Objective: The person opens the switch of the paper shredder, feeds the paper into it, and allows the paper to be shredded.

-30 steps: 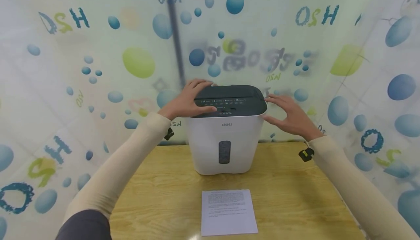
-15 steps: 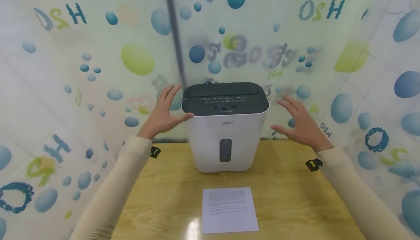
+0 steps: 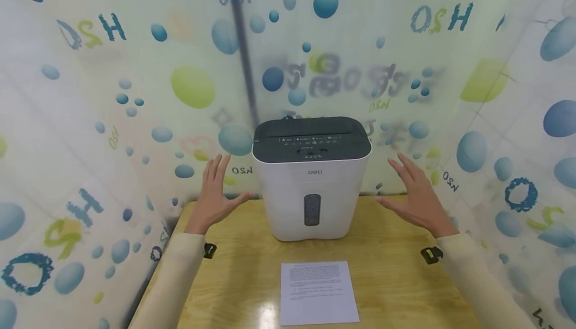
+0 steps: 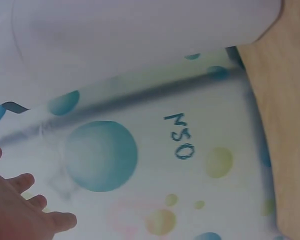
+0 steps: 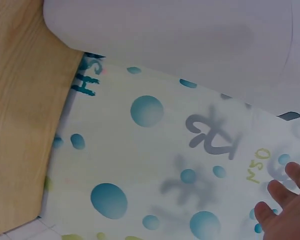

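Note:
A white paper shredder [image 3: 288, 204] with a dark grey top and the word "deli" on its front stands upright at the back of the wooden table. To its left is my left hand [image 3: 215, 199], fingers spread and raised, apart from the shredder. My right hand [image 3: 416, 199] mirrors it on the other side, thumb and fingers apart, holding nothing. In the left wrist view the shredder's white side [image 4: 140, 40] fills the top, with fingertips [image 4: 62, 221] at the lower left. The right wrist view has the opposite white side [image 5: 165, 40] and fingers at the lower right.
A printed sheet or stack of paper [image 3: 318, 294] lies on the wooden table [image 3: 234, 289] in front of the shredder. Behind and on both sides hangs a patterned curtain [image 3: 193, 86] with blue and green dots, close to the table's edges. Each wrist wears a small black device.
Both hands have come off the shredder's top, moved outward to either side and dropped lower. The shredder and paper have stayed in place.

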`<state>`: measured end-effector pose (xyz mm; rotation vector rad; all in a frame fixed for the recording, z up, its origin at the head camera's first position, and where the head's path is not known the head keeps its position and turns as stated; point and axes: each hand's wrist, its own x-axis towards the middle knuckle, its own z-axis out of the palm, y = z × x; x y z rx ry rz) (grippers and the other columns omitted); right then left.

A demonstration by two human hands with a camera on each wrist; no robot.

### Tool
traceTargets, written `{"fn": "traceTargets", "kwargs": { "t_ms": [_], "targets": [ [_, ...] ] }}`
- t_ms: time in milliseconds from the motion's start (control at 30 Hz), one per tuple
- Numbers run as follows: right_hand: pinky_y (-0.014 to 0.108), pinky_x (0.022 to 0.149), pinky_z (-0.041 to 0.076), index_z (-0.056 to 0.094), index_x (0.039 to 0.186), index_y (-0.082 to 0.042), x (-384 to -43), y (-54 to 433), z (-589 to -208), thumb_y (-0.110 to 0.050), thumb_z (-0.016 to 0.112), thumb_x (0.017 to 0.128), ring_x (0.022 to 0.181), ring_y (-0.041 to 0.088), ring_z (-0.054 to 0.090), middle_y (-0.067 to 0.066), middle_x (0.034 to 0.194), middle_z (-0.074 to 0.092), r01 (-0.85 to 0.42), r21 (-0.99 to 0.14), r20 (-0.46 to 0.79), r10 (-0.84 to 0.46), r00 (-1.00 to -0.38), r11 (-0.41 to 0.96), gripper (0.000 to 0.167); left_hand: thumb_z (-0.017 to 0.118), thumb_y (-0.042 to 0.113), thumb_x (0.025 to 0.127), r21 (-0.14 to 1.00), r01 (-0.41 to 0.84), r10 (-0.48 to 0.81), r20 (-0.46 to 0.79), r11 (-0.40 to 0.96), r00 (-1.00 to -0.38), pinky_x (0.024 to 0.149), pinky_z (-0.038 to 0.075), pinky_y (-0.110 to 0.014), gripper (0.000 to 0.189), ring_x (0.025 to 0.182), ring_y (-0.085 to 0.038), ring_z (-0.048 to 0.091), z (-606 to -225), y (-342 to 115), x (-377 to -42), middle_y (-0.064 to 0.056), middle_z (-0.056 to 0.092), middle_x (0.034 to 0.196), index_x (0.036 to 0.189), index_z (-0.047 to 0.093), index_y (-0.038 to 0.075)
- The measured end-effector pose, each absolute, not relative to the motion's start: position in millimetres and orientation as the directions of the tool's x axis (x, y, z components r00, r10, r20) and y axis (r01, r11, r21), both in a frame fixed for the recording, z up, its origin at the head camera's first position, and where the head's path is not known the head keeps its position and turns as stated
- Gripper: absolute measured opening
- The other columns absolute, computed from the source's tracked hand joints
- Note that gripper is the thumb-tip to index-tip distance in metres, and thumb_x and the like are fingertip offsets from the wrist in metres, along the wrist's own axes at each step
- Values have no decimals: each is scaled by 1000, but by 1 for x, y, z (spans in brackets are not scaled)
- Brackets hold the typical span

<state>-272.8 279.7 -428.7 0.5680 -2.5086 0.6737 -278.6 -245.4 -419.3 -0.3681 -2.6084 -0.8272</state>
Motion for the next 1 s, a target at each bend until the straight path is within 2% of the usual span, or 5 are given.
{"fn": "traceTargets", "kwargs": {
  "t_ms": [100,300,433,633,1000],
  "targets": [
    [78,109,26,30,162,-23,-268,279,-438,-44,85,80,151,50,25,7,173,17,-470,-382,512,-241,-825,796,102,83,60,78,514,335,112,417,790,-902,116,20,-76,117,161,-35,-5,-437,-248,-274,-2,2,174,165,8,36],
    [77,111,25,25,164,-26,-263,275,-459,-47,84,82,154,48,22,7,173,14,-430,-428,464,-215,-859,795,103,82,64,77,551,296,99,359,780,-928,117,21,-75,119,161,-32,-6,-471,-246,-266,3,-2,174,163,2,43],
    [77,110,24,25,164,-24,-257,267,-480,-47,84,81,152,49,25,13,172,19,-425,-435,457,-212,-864,794,104,82,63,76,566,291,107,336,771,-936,117,19,-75,120,161,-34,-4,-491,-242,-260,-2,2,174,164,3,41],
    [77,111,25,25,164,-25,-245,256,-511,-52,83,81,153,48,23,10,172,18,-396,-481,397,-208,-894,782,104,84,63,75,600,284,111,309,748,-944,117,23,-74,121,161,-36,-2,-517,-235,-252,-5,4,174,165,7,36],
    [74,111,30,26,164,-21,-227,239,-561,-54,84,79,151,49,28,13,170,23,-422,-492,398,-234,-887,762,108,85,62,74,698,239,107,228,676,-968,116,29,-72,120,159,-38,6,-566,-211,-230,-6,6,173,165,10,36]
  ]
}}
